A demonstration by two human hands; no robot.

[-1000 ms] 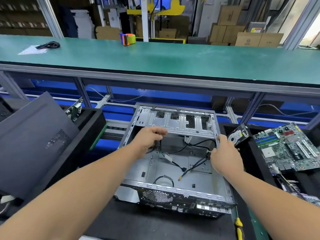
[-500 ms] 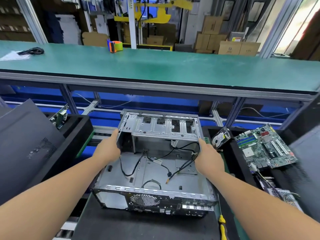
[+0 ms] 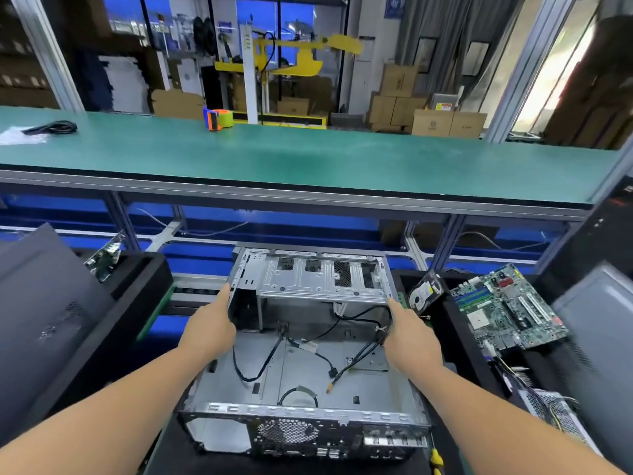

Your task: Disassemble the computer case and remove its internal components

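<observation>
Gripping the case point(image 3: 308, 389) at centre-bottom of the frame, the left hand point(image 3: 209, 329) presses flat against its left wall beside the drive cage point(image 3: 315, 277), and the right hand point(image 3: 411, 337) wraps the right wall; whether the fingers are fully closed I cannot tell. Much looks done: the motherboard point(image 3: 507, 306) and a hard drive point(image 3: 424, 291) lie in the bin at right, a side panel point(image 3: 44, 299) leans at left. Loose cables point(image 3: 363, 358) and the cage remain inside.
</observation>
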